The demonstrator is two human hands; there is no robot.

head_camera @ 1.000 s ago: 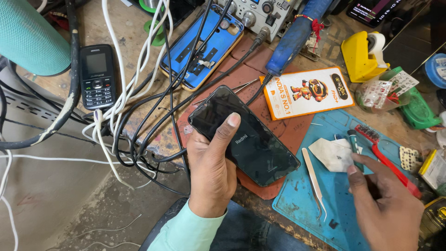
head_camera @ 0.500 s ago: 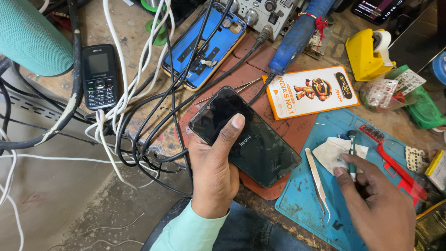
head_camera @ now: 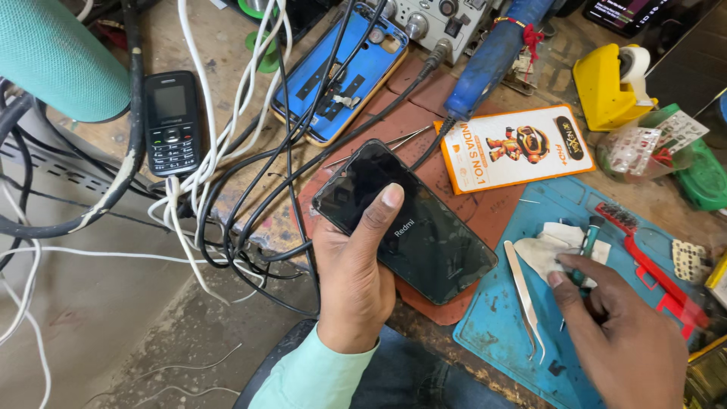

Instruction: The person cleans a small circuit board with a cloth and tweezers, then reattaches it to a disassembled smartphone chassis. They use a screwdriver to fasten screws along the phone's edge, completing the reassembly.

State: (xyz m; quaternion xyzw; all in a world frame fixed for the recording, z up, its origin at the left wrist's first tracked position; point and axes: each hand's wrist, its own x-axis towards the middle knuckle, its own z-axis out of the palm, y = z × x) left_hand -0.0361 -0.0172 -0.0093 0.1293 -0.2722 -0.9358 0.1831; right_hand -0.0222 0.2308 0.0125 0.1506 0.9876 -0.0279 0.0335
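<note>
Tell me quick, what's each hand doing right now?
Left hand: closed around the glossy black smartphone, thumb on its back.
Right hand: fingers closed on a small green-handled screwdriver over the blue work mat.

Two bare hands, no rings or gloves. Left hand emerging from a mint-green long sleeve with a plain cuff. Right hand bare to the wrist. Blue denim trousers below.
</note>
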